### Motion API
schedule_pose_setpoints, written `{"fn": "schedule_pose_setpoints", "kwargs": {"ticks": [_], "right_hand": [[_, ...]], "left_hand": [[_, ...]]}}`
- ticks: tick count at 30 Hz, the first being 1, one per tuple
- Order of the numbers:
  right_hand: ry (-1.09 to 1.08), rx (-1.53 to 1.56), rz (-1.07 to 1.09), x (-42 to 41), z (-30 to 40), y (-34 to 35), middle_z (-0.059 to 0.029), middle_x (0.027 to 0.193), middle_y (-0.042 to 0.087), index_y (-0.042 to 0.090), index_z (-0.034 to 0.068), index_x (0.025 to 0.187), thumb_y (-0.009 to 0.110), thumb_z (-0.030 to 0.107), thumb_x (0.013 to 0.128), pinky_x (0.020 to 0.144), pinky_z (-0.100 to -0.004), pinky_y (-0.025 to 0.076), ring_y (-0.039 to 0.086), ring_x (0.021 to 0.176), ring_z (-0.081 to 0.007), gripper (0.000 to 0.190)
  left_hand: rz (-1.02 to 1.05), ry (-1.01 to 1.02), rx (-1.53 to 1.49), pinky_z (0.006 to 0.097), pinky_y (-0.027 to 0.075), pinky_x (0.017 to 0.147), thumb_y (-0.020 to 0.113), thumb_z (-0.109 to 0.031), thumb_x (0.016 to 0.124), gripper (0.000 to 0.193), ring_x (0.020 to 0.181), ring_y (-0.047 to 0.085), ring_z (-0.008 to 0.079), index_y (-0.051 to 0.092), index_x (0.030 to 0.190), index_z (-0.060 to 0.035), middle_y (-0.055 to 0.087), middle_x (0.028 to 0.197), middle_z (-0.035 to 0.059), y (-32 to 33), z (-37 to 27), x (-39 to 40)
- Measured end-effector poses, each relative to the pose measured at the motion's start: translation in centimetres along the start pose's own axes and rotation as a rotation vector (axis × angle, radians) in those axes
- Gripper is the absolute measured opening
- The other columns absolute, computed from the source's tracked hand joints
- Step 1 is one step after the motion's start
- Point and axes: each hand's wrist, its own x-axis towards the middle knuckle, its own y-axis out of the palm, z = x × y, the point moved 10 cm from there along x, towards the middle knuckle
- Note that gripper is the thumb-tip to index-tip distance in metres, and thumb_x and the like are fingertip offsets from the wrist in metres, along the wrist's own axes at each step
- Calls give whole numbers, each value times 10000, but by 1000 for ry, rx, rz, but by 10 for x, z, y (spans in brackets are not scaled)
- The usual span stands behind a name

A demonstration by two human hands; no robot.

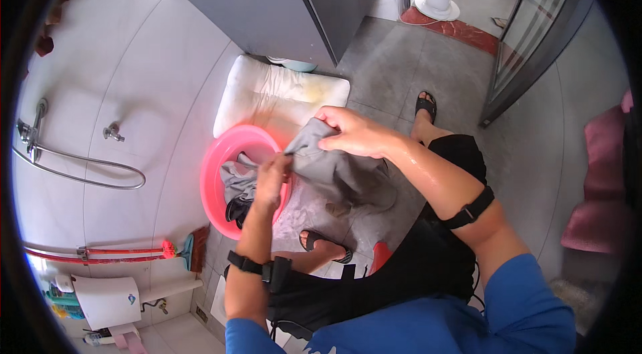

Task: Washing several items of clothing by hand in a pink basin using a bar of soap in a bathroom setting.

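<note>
A grey cloth garment (346, 178) is stretched between my two hands and hangs down over the tiled floor. My left hand (273, 173) pinches its near left edge, over the rim of a pink plastic basin (213, 203). Higher and to the right, my right hand (346, 130) grips the garment's upper part between thumb and fingers. Inside the basin lie a light grey cloth (233, 178) and a black piece (238, 211). Wet, sudsy floor (306, 208) shows beside the basin.
A stained white pillow (281, 90) lies behind the basin, before a grey cabinet (271, 7). My sandalled feet stand on either side of the hanging garment. A broom (193, 248) and a wall tap (114, 132) are at the left; a glass door (531, 28) stands at the right.
</note>
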Motion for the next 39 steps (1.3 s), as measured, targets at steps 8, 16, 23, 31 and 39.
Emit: {"fn": "schedule_pose_setpoints", "kwargs": {"ticks": [8,16,23,31,39], "right_hand": [[-175,-469,-178,-47,64,-9,-178,814,640,551,9,970,624,25,827,699,-397,483,629,738,-329,162],[30,-490,-616,24,21,-162,-102,914,652,610,42,1125,695,97,834,745,-335,500,627,808,-198,307],[310,-350,-792,-34,-80,-354,-54,1017,645,620,66,1157,689,234,872,728,-306,514,619,861,-140,338],[601,-43,-925,-300,-111,-322,-31,937,646,607,92,1094,623,238,914,701,-313,542,644,804,-155,232],[766,-48,-962,-363,-217,-308,-62,887,643,599,65,1093,621,198,892,633,-329,553,645,738,-179,242]], "left_hand": [[-60,257,314,272,407,541,585,-190,921,240,605,498,83,625,802,14,581,668,26,-23,-107,-21],[-49,444,198,299,531,731,611,-265,961,348,772,614,149,562,1119,42,617,969,106,39,-196,60],[125,377,376,292,541,736,649,-197,926,365,884,643,159,583,1181,55,645,1059,113,39,-134,61],[47,216,354,285,531,737,643,-204,930,307,891,625,143,622,1166,-9,657,1033,73,-92,-51,-1],[29,162,341,258,500,719,616,-234,948,318,909,616,140,606,1186,-22,640,1062,73,-94,-63,-20]]}}
